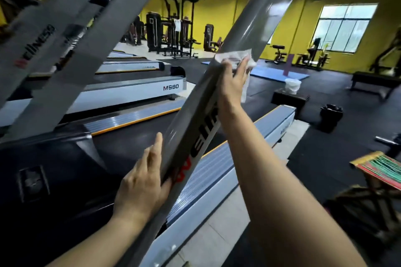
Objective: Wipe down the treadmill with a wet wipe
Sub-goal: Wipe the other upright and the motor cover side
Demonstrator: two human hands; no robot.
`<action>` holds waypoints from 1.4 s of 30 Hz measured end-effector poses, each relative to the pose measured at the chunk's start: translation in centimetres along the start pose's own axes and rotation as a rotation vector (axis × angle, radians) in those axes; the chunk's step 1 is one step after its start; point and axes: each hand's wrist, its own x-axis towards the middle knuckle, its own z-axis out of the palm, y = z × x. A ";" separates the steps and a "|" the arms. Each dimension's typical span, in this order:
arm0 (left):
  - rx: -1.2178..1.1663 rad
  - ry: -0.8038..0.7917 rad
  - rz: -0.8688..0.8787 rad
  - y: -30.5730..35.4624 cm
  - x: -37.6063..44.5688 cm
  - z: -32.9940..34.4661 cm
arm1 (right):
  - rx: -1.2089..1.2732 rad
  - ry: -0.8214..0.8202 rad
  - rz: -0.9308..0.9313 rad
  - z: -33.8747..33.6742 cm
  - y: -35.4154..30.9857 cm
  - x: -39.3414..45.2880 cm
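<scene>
A grey slanted upright post [256, 21] of the treadmill crosses the middle of the view, with red and black lettering on a white strip lower down. My right hand [233, 80] presses a white wet wipe [236, 58] flat against the post, fingers straight, and part of the wipe hangs down past my palm. My left hand [144, 178] rests on the left edge of the post lower down, fingers extended along it and thumb round the front. The treadmill's black belt [138, 136] and grey side rail [219, 171] lie below.
More treadmills [130, 91] stand in a row on the left. A white tub on a black box [291, 86], a black bin [331, 115] and blue mats [273, 73] sit on the dark floor to the right. Weight machines [169, 32] line the yellow back wall. A striped stool [382, 169] stands near right.
</scene>
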 end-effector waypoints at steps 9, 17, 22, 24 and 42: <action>-0.089 0.089 0.015 -0.8 0.0 1.4 | 0.009 -0.111 0.171 1.4 6.7 -15.3; -0.165 0.056 -0.007 -0.5 -0.1 0.6 | -0.312 -0.167 -0.293 -0.2 2.0 -8.6; 0.021 0.123 0.031 -0.5 -0.4 0.5 | -0.764 -0.187 -0.864 -1.2 3.1 -6.4; 0.052 0.157 0.026 -0.4 -0.2 0.5 | -0.862 -0.223 -1.005 -1.3 3.6 -6.3; -0.053 -0.053 -0.592 -4.3 -17.8 0.2 | -1.014 -0.461 -1.249 -0.4 9.9 -17.1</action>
